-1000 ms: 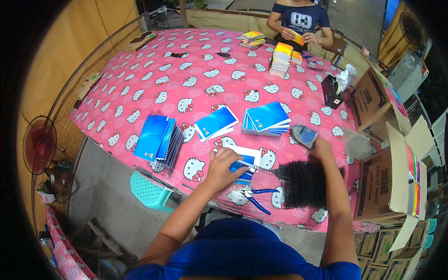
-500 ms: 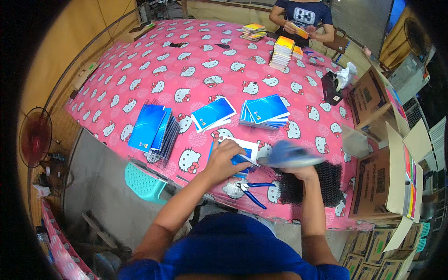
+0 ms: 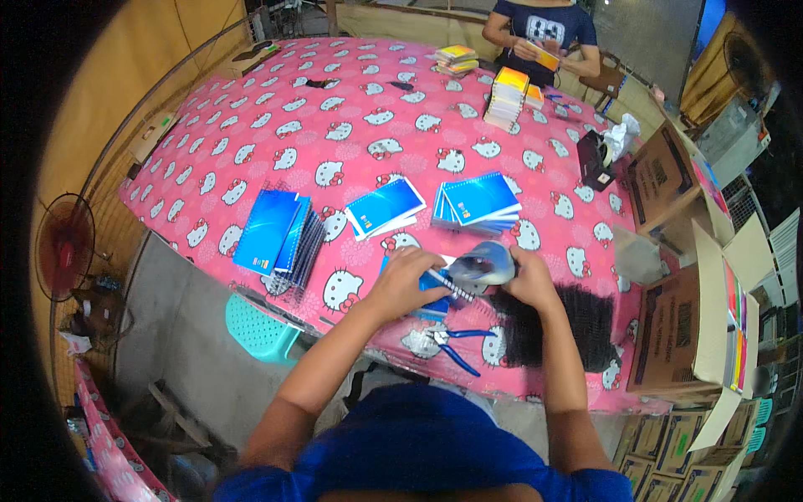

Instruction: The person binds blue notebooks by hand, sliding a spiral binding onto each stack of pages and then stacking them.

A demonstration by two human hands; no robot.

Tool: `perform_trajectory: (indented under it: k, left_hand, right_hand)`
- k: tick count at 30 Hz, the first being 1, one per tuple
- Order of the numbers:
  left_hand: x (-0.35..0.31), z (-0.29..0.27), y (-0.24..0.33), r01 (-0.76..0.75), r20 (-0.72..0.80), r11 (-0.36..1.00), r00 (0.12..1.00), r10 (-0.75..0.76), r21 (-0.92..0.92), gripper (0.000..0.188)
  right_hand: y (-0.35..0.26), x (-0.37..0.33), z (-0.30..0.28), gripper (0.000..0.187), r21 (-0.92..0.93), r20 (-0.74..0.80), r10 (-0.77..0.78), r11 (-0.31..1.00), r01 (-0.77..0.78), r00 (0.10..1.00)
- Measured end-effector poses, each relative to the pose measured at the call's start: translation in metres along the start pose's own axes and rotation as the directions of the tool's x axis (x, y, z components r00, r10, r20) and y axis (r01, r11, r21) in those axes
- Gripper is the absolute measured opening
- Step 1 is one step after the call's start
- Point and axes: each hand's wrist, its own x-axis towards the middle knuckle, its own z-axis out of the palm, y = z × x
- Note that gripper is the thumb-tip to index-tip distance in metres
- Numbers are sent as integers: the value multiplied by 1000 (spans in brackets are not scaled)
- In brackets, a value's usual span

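My left hand (image 3: 405,284) presses down on a blue-covered notebook (image 3: 433,308) at the table's near side, fingers bent over its edge. A coil binding (image 3: 452,285) runs out from beneath its fingertips. Gripped in my right hand (image 3: 530,281) is a rounded blue-and-white thing (image 3: 483,264) with a dark middle, held just over the coil; blur hides its kind. Blue-handled pliers (image 3: 456,343) lie open nearer to me. Under my right wrist is a mass of black binding coils (image 3: 585,328).
Beyond my hands lie a coil-bound notebook stack (image 3: 278,234), some blue covers with sheets (image 3: 386,207) and another blue stack (image 3: 478,202). Cartons (image 3: 667,335) and a tissue box (image 3: 595,159) line the right. Across the table a person (image 3: 544,42) handles a yellow-orange booklet (image 3: 545,57).
My right hand has turned and brought the rounded blue-and-white thing leftward, over the coil by my left hand. My left hand stays on the notebook.
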Motion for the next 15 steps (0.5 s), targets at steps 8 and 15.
perform_trajectory:
  k: [8, 15]
  left_hand:
    - [-13, -3, -19, 53, -89, 993, 994, -63, -108, 43]
    - [-31, 4, -35, 331, -44, 759, 903, -427, -561, 38]
  right_hand:
    - [-9, 6, 11, 42, 165, -96, -214, 960, 228, 972]
    - [-27, 4, 16, 51, 540, 37, -141, 836, 99, 989]
